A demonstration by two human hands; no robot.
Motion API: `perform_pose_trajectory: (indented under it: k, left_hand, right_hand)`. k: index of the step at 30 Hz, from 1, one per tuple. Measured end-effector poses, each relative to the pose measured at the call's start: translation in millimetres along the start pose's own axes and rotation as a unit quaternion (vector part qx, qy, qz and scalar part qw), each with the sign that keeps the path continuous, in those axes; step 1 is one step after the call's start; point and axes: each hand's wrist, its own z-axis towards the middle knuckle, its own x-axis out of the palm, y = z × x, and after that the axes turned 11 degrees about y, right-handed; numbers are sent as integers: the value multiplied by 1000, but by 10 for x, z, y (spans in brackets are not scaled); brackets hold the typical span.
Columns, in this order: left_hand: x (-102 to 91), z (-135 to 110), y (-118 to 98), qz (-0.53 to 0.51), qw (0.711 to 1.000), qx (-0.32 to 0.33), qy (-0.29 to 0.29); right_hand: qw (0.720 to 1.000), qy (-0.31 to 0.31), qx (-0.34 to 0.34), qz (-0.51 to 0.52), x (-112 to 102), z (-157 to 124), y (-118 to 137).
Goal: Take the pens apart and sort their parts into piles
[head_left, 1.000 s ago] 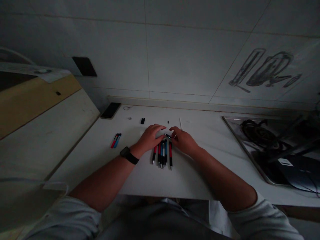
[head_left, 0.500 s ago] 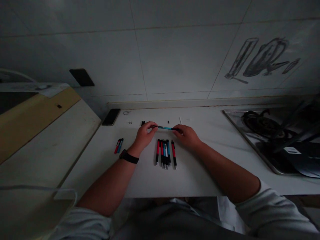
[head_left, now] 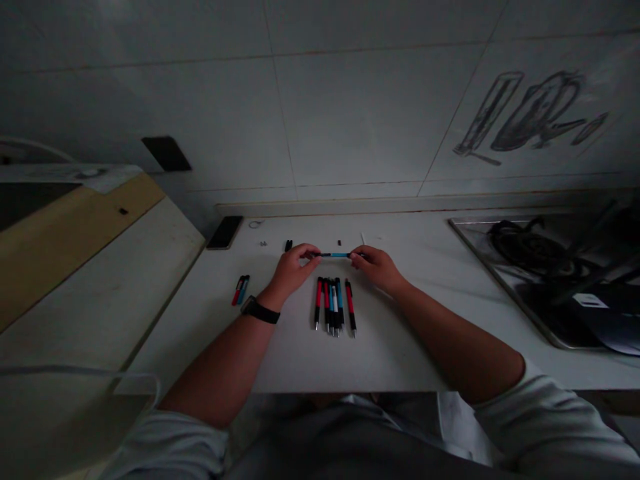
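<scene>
My left hand (head_left: 293,269) and my right hand (head_left: 374,265) each pinch one end of a blue pen (head_left: 334,255), held level just above the white counter (head_left: 410,333). The left wrist wears a dark watch (head_left: 259,310). Just below the held pen lies a row of several red, blue and white pens (head_left: 334,304), side by side, tips toward me. Both hands are closed on the pen's ends.
Two short red and blue pen pieces (head_left: 240,290) lie left of my left hand. Small dark parts (head_left: 288,245) and a phone (head_left: 225,232) sit near the back wall. A gas stove (head_left: 550,267) fills the right. A wooden board (head_left: 75,233) slopes at left.
Both hands lifted a blue pen from above the row and now hold it stretched level between them; the hands have moved slightly apart.
</scene>
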Motion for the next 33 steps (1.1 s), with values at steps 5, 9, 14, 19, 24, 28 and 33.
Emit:
perform_pose_trajectory:
  k: [5, 9, 14, 19, 24, 28, 33]
  left_hand:
    - [-4, 11, -2, -9, 1000, -24, 6]
    - [-15, 19, -5, -21, 999, -36, 9]
    - [-35, 22, 16, -18, 999, -33, -16]
    - [-50, 23, 59, -8, 999, -41, -25]
    - [-59, 23, 42, -7, 999, -37, -25]
    - [-66, 27, 12, -9, 999, -37, -26]
    - [-74, 28, 34, -8, 999, -35, -31]
  right_hand:
    - [1000, 7, -9, -7, 14, 7, -50]
    - [1000, -17, -10, -5, 37, -4, -28]
    - [999, -26, 10, -18, 19, -31, 22]
    - [999, -28, -5, -32, 15, -32, 4]
    - [1000, -5, 7, -20, 38, -20, -36]
    - [1000, -20, 6, -4, 42, -18, -57]
    - [1000, 13, 16, -23, 42, -24, -51]
